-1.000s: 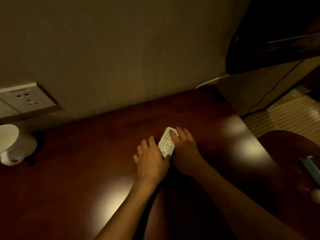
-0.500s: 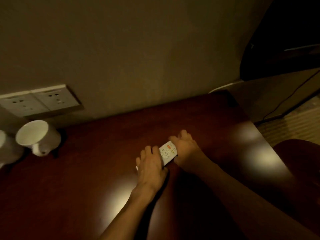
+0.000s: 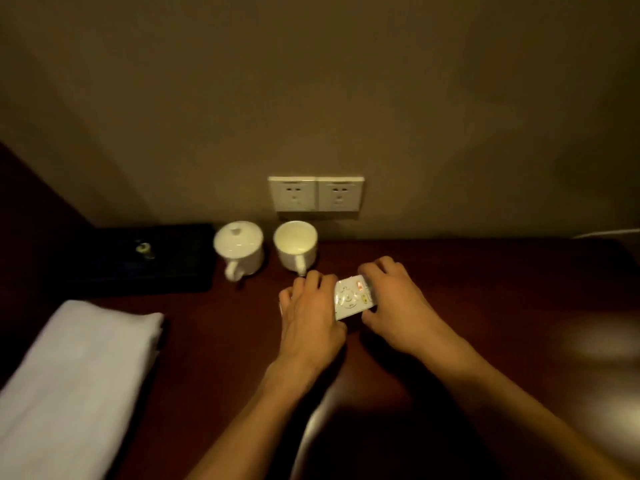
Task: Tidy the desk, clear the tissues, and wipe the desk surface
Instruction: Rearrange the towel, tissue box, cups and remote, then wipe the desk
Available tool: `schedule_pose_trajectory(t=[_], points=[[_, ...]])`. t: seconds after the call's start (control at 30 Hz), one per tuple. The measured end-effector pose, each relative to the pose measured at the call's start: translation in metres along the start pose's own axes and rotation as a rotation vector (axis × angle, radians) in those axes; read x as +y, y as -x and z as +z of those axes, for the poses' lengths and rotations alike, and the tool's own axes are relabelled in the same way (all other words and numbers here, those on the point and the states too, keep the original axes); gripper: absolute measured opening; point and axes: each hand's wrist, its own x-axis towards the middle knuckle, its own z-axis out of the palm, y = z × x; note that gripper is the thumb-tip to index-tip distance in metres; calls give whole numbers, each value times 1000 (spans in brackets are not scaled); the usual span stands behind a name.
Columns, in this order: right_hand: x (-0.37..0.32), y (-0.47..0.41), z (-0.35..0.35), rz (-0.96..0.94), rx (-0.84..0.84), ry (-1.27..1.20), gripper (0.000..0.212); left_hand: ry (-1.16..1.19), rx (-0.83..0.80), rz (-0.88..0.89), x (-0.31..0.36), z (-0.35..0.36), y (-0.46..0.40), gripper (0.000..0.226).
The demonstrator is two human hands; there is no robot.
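Note:
A white remote control (image 3: 351, 298) with coloured buttons lies on the dark red-brown desk (image 3: 485, 289), gripped from both ends. My left hand (image 3: 310, 317) covers its left part with fingers curled over it. My right hand (image 3: 394, 299) clasps its right end. A folded white towel (image 3: 69, 379) lies at the desk's near left. No tissues are visible.
Two white mugs stand against the wall just beyond my hands: a lidded mug (image 3: 239, 249) and an open mug (image 3: 296, 245). A dark flat box (image 3: 138, 259) sits left of them. A double wall socket (image 3: 317, 194) is above. A white cable (image 3: 606, 233) runs at far right.
The view has swung left, bringing the mugs, dark box and towel into sight. Both hands have slid the remote leftward along the desk, toward the mugs.

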Motion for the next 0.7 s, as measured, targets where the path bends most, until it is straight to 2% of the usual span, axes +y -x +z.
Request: schedule_pose_trajectory(t=[0.33,0.7], points=[[-141,-51,41,-108,10,36,59,85,80,-99,-135,-64,14,63],[-194,-74,73,-122,17,73,49,111,79,-149,-200,-81,18,59]])
